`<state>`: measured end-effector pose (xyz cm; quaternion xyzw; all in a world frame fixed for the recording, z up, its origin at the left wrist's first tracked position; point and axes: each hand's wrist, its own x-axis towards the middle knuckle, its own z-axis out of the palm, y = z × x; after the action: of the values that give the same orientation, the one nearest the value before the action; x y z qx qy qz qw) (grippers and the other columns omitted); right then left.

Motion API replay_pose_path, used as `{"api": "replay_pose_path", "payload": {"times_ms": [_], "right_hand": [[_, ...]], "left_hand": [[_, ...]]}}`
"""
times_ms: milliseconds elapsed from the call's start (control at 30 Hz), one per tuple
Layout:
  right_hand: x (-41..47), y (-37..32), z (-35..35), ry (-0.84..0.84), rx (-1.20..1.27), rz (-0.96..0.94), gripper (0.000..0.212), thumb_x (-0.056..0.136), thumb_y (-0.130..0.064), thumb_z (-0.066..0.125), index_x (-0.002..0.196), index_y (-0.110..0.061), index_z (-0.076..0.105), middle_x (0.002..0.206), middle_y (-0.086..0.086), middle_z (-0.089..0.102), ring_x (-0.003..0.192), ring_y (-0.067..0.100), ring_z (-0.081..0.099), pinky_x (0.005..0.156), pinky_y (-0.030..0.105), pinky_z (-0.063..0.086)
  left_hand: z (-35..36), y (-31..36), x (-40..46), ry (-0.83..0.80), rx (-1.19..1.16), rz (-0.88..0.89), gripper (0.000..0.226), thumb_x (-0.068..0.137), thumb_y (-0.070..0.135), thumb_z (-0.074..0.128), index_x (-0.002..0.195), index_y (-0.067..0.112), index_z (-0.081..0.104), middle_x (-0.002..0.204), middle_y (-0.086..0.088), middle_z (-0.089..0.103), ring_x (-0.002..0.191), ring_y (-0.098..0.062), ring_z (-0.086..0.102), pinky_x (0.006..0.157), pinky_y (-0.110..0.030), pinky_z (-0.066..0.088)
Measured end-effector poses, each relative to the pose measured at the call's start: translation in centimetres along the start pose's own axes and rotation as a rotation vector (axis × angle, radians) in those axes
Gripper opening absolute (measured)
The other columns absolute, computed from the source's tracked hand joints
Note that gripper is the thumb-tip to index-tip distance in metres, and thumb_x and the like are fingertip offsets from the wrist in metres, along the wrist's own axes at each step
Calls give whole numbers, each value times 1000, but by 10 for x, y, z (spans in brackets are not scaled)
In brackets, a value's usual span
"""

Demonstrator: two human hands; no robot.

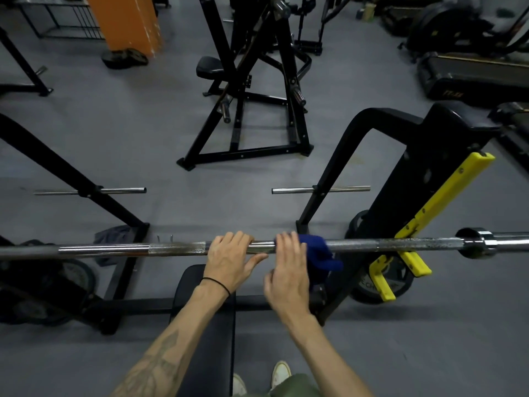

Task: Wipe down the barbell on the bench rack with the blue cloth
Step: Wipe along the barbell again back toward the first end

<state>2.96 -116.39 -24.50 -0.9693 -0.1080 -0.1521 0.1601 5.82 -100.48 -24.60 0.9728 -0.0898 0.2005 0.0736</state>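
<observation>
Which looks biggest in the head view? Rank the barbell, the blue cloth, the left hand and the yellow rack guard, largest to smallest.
1. barbell, spanning the whole frame.
2. yellow rack guard.
3. left hand and blue cloth: these look alike, and the right hand hides part of the cloth, so no ranking between them.

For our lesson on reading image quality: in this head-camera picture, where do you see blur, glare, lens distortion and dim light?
Head view: the right hand and the blue cloth are smeared by motion, while the left hand is sharper; bright glare streaks run along the barbell; the wide lens bends the frame's edges; the machines at the top and left edges sink into shadow.
</observation>
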Motion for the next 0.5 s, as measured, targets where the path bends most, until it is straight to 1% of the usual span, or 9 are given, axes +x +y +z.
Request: {"api": "replay_pose_path", "payload": {"times_ms": [33,67,100,167,233,333,367,433,500], "right_hand": [[-2,8,-2,-21,-21,-94,99,67,-3,77,157,-2,36,163,16,37,155,31,27,130,44,8],[-1,25,-6,-35,-36,-146,101,67,1,77,159,-5,34,164,14,35,155,28,27,130,44,12],[-1,45,-12,-50,-42,-155,102,68,3,76,160,-7,33,166,12,33,156,25,25,130,43,13],[-4,82,-25,-41,-68,-94,102,68,7,73,160,-7,32,167,11,31,157,24,22,130,43,13],[-5,97,-31,-7,-89,2,101,67,9,73,159,-4,34,165,12,33,157,27,23,130,45,12],[-1,67,-21,37,-38,177,96,70,3,72,157,0,34,164,17,33,158,31,17,130,47,6],[0,49,-16,37,-10,198,95,70,1,71,157,1,33,165,18,31,158,33,16,130,47,5],[-2,11,-4,12,24,99,99,64,2,71,156,3,34,165,20,31,157,35,18,129,47,9],[-7,-4,3,-22,28,-47,103,58,5,72,155,3,38,163,20,35,155,35,25,126,46,14]], "left_hand": [[0,-2,-1,-2,8,21,53,94,67,38,99,22,63,83,6,57,73,-17,53,68,-33,41],[1,-5,-1,-3,23,47,53,95,66,37,101,21,64,84,5,56,72,-17,52,67,-32,41],[1,-10,-3,2,37,68,53,95,64,37,103,19,64,84,4,54,72,-17,51,67,-32,41],[1,-20,-7,23,37,66,53,96,62,38,104,16,64,85,1,52,72,-19,49,67,-32,41],[0,-26,-10,25,43,29,55,95,64,38,102,15,62,84,0,51,72,-19,47,68,-33,41],[-4,-24,-8,15,68,20,55,92,67,38,96,17,61,81,1,52,71,-20,47,66,-34,37],[-5,-23,-7,16,66,24,55,90,69,39,92,18,60,79,1,53,69,-20,49,65,-34,37],[-7,-25,-4,4,69,30,56,88,71,39,85,19,59,74,2,53,65,-21,51,63,-34,37],[-7,-27,-2,-47,73,56,58,88,72,35,82,19,57,70,3,53,61,-21,52,60,-34,39]]}}
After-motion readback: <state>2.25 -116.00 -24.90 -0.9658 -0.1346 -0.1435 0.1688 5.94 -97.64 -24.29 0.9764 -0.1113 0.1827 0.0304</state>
